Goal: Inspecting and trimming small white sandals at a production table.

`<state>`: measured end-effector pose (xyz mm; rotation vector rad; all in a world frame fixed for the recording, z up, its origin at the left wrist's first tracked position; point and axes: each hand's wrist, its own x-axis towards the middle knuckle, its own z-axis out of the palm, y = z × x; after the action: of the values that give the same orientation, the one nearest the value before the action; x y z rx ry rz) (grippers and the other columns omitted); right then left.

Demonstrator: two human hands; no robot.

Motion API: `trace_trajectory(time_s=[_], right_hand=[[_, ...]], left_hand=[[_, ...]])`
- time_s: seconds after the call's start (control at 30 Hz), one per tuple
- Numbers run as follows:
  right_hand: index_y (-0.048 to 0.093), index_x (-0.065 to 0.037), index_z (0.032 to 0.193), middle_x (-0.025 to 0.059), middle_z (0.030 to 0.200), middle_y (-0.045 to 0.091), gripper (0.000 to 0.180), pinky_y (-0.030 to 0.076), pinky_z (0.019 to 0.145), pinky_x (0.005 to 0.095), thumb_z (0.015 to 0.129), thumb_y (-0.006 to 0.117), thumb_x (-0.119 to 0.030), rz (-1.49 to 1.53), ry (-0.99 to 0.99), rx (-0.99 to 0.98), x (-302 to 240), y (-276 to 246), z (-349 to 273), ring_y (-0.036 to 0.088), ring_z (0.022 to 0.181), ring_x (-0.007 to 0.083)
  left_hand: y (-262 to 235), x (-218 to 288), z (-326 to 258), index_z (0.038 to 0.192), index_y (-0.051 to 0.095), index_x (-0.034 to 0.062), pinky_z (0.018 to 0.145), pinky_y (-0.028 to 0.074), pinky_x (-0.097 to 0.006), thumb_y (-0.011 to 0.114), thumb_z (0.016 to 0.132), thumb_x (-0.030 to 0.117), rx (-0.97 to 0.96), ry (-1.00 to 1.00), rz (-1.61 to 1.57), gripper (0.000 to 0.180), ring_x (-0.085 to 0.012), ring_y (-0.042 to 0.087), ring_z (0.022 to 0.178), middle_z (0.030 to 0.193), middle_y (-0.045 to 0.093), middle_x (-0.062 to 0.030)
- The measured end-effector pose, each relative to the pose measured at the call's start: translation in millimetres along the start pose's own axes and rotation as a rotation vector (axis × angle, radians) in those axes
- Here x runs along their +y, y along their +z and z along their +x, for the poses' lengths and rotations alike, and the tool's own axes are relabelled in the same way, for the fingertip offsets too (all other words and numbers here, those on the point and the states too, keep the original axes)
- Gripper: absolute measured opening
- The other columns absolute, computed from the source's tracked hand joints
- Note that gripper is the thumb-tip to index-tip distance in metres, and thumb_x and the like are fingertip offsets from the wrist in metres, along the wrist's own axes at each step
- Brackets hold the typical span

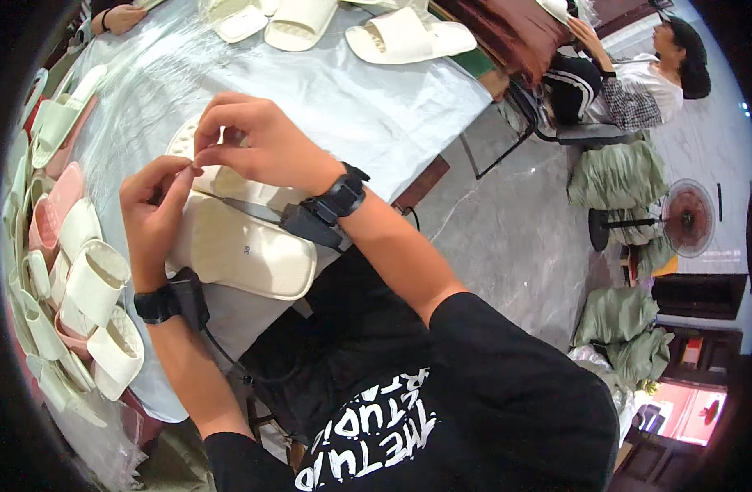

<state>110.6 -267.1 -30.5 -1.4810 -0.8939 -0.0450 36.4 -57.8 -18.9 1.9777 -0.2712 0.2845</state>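
Note:
My left hand (pixel 153 203) and my right hand (pixel 265 146) meet above the table, thumbs and fingertips pinched together. Whatever lies between the fingertips is too small to make out. Right below them is a cream slipper (pixel 257 256), its pale sole turned up and its end near the table edge close to my body. Another cream slipper (pixel 181 141) shows partly behind my fingers, most of it hidden by my hands. Each wrist wears a black strap with a small black box, and a cable runs from the left one.
A plastic-covered pale table (pixel 409 102) lies under my hands. White slippers (pixel 409 37) stand along its far side. Cream, green and pink slippers (pixel 93 283) pile up at the left. Across the floor are a seated person (pixel 642 90), green sacks (pixel 618 176) and a standing fan (pixel 688 217).

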Motion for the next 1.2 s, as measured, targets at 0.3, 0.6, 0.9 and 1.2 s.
trace_trajectory(time_s=[0.3, 0.6, 0.9, 1.2], right_hand=[[0.074, -0.004, 0.091, 0.0046, 0.091, 0.068, 0.014, 0.054, 0.069, 0.0296, 0.085, 0.086, -0.007, -0.078, -0.021, -0.007, 5, 1, -2, 0.067, 0.081, 0.0159], [0.075, -0.005, 0.091, 0.0038, 0.091, 0.069, 0.013, 0.054, 0.068, 0.0271, 0.085, 0.086, -0.006, -0.029, -0.036, 0.037, 5, 2, 1, 0.067, 0.078, 0.0135], [0.074, -0.002, 0.095, 0.0057, 0.088, 0.070, 0.013, 0.056, 0.069, 0.0283, 0.088, 0.083, -0.007, -0.102, 0.008, 0.140, 10, 1, 3, 0.068, 0.080, 0.0125], [0.073, 0.000, 0.101, 0.0057, 0.089, 0.073, 0.013, 0.056, 0.075, 0.0273, 0.091, 0.080, -0.007, -0.187, 0.045, 0.182, 18, 0, 2, 0.066, 0.082, 0.0105]], left_hand=[[1, -4, 3, 0.095, 0.073, -0.0036, 0.056, 0.029, -0.023, 0.071, 0.098, 0.006, -0.016, 0.001, 0.002, 0.010, -0.0008, 0.043, 0.063, 0.072, 0.060, 0.0059], [4, -3, 2, 0.101, 0.074, -0.0017, 0.057, 0.030, -0.020, 0.070, 0.101, 0.009, 0.008, -0.056, -0.068, 0.012, 0.0009, 0.045, 0.066, 0.076, 0.061, 0.0082], [10, 1, 4, 0.107, 0.074, -0.0007, 0.069, 0.042, -0.022, 0.071, 0.101, 0.012, -0.013, -0.037, -0.060, 0.015, -0.0035, 0.057, 0.080, 0.087, 0.069, 0.0037], [6, 33, -34, 0.137, 0.064, 0.0089, 0.099, 0.048, -0.044, 0.088, 0.083, 0.033, 0.034, 0.173, 0.501, 0.064, -0.0313, 0.062, 0.117, 0.126, 0.067, -0.0138]])
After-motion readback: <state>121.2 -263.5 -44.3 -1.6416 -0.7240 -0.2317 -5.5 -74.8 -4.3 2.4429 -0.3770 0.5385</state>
